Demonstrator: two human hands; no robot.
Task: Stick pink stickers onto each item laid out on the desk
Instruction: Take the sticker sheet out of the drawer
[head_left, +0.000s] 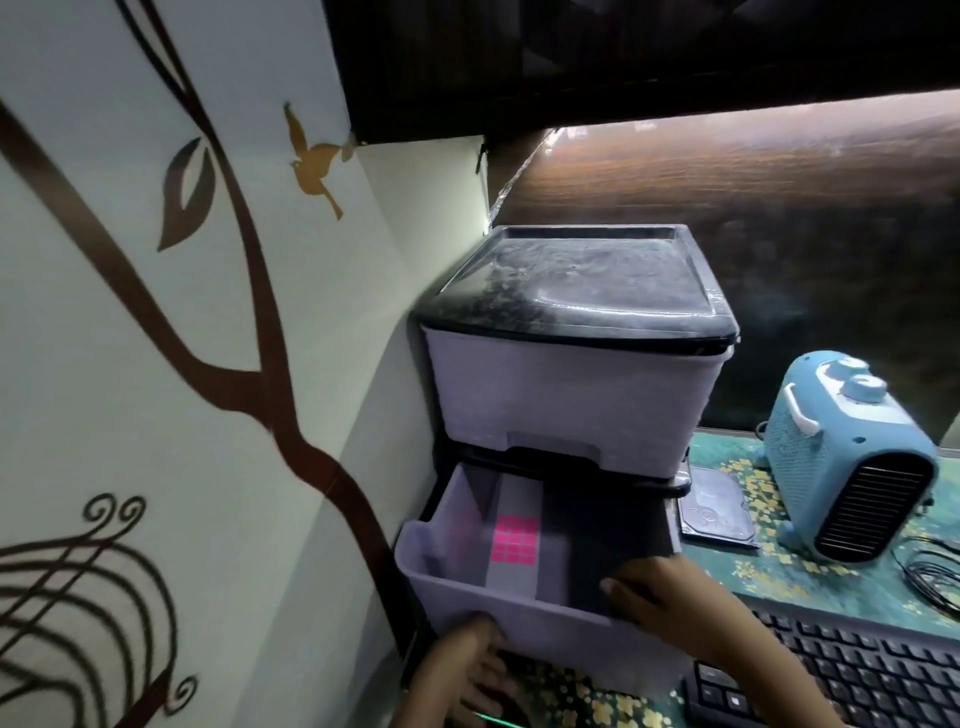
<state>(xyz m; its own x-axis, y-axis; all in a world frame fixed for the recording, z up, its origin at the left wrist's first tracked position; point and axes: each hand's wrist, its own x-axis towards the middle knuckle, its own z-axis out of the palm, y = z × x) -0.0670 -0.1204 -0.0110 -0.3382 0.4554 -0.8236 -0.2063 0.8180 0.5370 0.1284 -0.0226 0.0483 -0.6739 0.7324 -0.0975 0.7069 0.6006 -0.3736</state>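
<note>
A sheet of pink stickers (514, 539) lies flat inside the open lower drawer (519, 618) of a grey plastic drawer unit (566, 384) with a dusty black top. My left hand (467, 657) is at the drawer's front, its fingers hooked under the lower lip with the tips hidden in shadow. My right hand (665, 584) grips the drawer's front right rim, thumb over the edge. On the desk to the right stand a blue fan heater (852, 467), a hard drive (719, 512) and a black keyboard (852, 670).
The drawer unit stands in the desk's left corner against a white wall with brown tree decals (156, 364). A dark shelf (623, 62) hangs overhead. A floral green mat (831, 587) covers the desk, with black cables (935, 571) at the far right.
</note>
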